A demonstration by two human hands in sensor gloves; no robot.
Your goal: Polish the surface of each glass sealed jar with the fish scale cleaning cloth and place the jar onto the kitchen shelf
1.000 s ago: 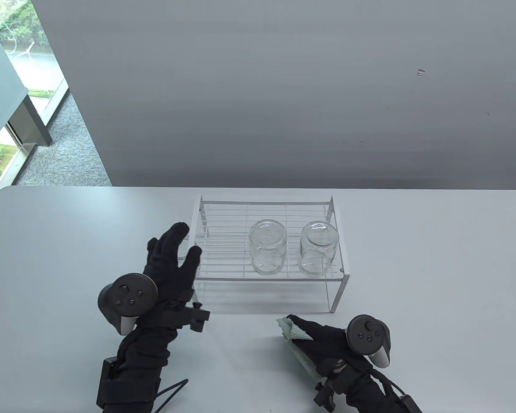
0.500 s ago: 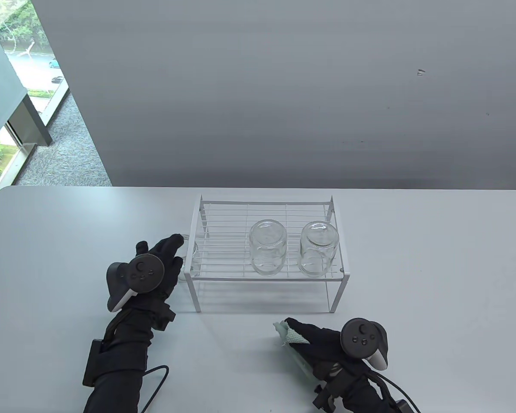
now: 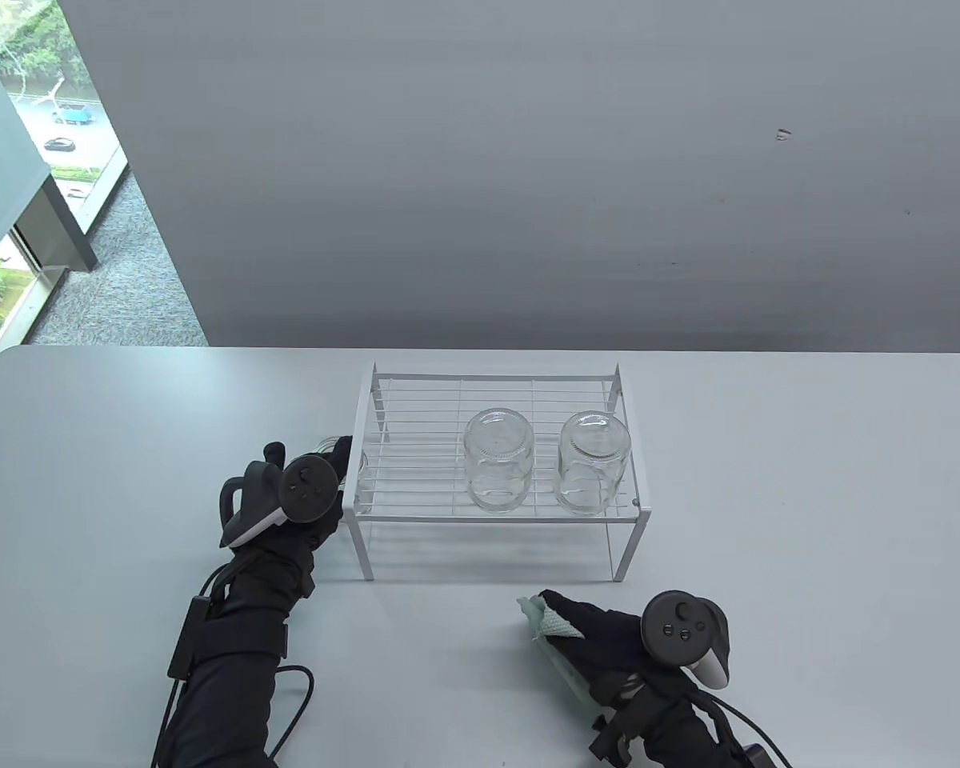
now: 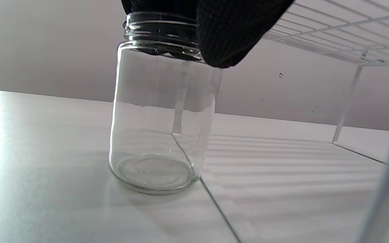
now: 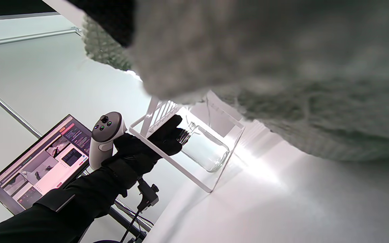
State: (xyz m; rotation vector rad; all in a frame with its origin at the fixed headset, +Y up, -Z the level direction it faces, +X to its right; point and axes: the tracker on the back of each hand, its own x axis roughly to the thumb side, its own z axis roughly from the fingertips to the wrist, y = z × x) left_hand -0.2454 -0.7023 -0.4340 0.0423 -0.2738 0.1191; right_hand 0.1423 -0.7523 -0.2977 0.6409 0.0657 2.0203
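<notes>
A clear glass jar (image 4: 160, 128) stands upright on the table at the left end of the white wire shelf (image 3: 488, 518), its threaded mouth up. My left hand (image 3: 332, 472) comes down on it from above, and black fingers (image 4: 228, 33) curl round the mouth. The table view shows only a sliver of that jar (image 3: 362, 466) past the hand. Two more jars (image 3: 498, 470) (image 3: 593, 462) stand upside down on the shelf top. My right hand (image 3: 600, 640) rests on the table in front of the shelf and grips the pale green cleaning cloth (image 3: 556, 632).
A grey wall rises behind the table, with a window and carpet at the far left. A monitor (image 5: 39, 162) shows in the right wrist view behind my left arm. Cables trail from both forearms at the near edge.
My left hand was spread open above the shelf's left end. It has dropped and drawn back left, and its fingers have closed on the jar's mouth. The right hand with the cloth has barely shifted.
</notes>
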